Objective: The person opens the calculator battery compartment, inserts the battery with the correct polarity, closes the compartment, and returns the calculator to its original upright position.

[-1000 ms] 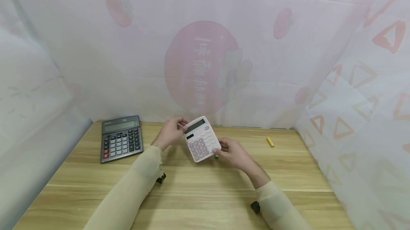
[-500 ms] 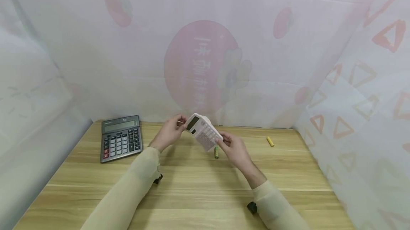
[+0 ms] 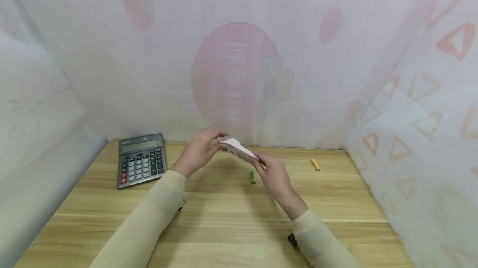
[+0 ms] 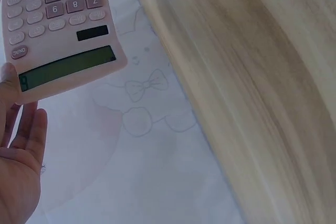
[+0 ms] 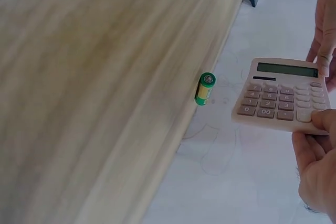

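A pale pink calculator (image 3: pixel 239 150) is held up above the table between both hands, tipped so that the head view catches it nearly edge-on. My left hand (image 3: pixel 201 149) pinches the display end, thumb on the front and fingers behind. At the opposite end, the right hand (image 3: pixel 274 173) grips a corner with its thumb (image 5: pixel 323 120) on the keys. The left wrist view shows the dark display (image 4: pixel 68 68) with a digit at one end. Below the calculator, a green battery (image 3: pixel 252 177) lies on the table, also seen in the right wrist view.
A larger grey calculator (image 3: pixel 141 161) lies at the table's back left. Toward the back right is a yellow battery-sized cylinder (image 3: pixel 315 164). Printed cloth walls (image 3: pixel 168 73) enclose the wooden table (image 3: pixel 224 226) at the back and sides.
Both hands have tilted the pink calculator from face-up toward the head camera to almost edge-on, its top now showing. The green battery beneath has come fully into view.
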The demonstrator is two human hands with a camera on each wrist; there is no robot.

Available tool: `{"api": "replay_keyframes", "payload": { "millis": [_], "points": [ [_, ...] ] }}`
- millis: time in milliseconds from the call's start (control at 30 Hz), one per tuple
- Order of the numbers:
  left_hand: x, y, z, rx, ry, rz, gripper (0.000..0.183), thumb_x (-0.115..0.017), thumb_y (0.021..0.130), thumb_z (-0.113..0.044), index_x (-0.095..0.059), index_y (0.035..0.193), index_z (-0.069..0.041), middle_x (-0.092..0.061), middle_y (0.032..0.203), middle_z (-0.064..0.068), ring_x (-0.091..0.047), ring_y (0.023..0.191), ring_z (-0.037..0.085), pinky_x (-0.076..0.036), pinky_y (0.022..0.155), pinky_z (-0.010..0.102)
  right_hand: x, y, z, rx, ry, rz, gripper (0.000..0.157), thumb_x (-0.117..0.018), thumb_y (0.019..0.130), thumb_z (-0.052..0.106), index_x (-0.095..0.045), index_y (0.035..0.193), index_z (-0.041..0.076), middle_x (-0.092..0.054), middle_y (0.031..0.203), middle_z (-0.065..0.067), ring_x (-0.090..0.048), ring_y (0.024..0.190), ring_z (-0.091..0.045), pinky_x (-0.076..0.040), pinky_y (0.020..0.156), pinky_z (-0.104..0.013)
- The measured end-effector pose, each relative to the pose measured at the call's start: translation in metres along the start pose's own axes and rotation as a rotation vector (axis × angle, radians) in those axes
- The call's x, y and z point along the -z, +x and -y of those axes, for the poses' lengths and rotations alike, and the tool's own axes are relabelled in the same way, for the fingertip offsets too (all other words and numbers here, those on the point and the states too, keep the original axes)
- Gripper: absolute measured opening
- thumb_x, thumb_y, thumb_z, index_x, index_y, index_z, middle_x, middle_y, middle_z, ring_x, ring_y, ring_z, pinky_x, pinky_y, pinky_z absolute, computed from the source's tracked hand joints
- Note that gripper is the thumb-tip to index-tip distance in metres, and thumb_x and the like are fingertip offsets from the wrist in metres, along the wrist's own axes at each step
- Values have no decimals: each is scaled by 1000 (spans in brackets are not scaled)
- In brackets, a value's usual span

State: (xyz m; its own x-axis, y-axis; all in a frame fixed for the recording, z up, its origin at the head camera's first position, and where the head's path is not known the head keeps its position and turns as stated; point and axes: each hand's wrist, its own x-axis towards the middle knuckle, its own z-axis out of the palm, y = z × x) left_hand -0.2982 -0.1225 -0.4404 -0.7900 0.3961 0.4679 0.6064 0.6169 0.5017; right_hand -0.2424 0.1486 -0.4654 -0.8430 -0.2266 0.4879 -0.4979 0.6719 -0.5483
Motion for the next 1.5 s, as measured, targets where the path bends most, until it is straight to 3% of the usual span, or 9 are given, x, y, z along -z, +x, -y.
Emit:
{"api": "replay_keyframes", "payload": {
  "millis": [233, 333, 567, 833, 1133, 1333, 1500],
  "points": [
    [-2, 4, -10, -215, 108, -5, 36, -79, 94, -21, -70, 129, -19, -74, 130, -2, -70, 122, 19, -61, 105, 38, 1, 0, 1, 160, -143, -70, 32, -76, 96, 9, -76, 128, 14, -82, 117, -7, -81, 100, -22, -68, 77, -33],
    [-3, 5, -12, -265, 143, 17, 35, -78, 95, -22, -71, 128, -18, -74, 128, -2, -70, 117, 18, -61, 102, 36, 1, 1, 0, 196, -171, -82, 30, -76, 97, 10, -77, 127, 13, -83, 112, -7, -81, 86, -17, -66, 66, -29],
    [-6, 5, -17, -306, 192, 74, 31, -75, 97, -22, -72, 128, -20, -73, 130, -6, -69, 111, 15, -62, 96, 33, 1, 2, -1, 259, -318, -79, 29, -73, 100, 16, -76, 129, 18, -83, 106, -5, -71, 69, -9, -55, 54, -21],
    [-7, 2, -20, -287, 227, 112, 21, -73, 99, -18, -75, 119, -23, -73, 124, -8, -69, 108, 12, -62, 93, 28, -1, 1, 1, 334, -422, -67, 32, -77, 97, 15, -75, 130, 18, -84, 105, -6, -78, 73, -14, -60, 55, -22],
    [-12, -1, -18, -315, 285, 35, 13, -75, 97, -15, -76, 110, -18, -75, 111, -6, -73, 101, 14, -64, 89, 30, -4, 1, 6, 410, -464, -99, 32, -80, 95, 15, -76, 127, 17, -84, 106, -4, -81, 80, -17, -65, 61, -26],
    [-14, -3, -16, -342, 267, -8, 13, -76, 96, -11, -76, 108, -16, -77, 108, -4, -75, 100, 14, -65, 94, 35, -2, 1, 6, 442, -435, -92, 30, -78, 97, 17, -75, 127, 15, -83, 113, -4, -82, 86, -19, -66, 65, -27],
    [-16, -4, -10, -367, 274, -32, 12, -75, 97, -11, -76, 107, -16, -77, 108, -4, -75, 100, 14, -65, 88, 30, -1, 0, 1, 447, -392, -59, 34, -77, 98, 19, -73, 131, 17, -82, 116, -3, -81, 93, -19, -67, 72, -31]
  ]
}}
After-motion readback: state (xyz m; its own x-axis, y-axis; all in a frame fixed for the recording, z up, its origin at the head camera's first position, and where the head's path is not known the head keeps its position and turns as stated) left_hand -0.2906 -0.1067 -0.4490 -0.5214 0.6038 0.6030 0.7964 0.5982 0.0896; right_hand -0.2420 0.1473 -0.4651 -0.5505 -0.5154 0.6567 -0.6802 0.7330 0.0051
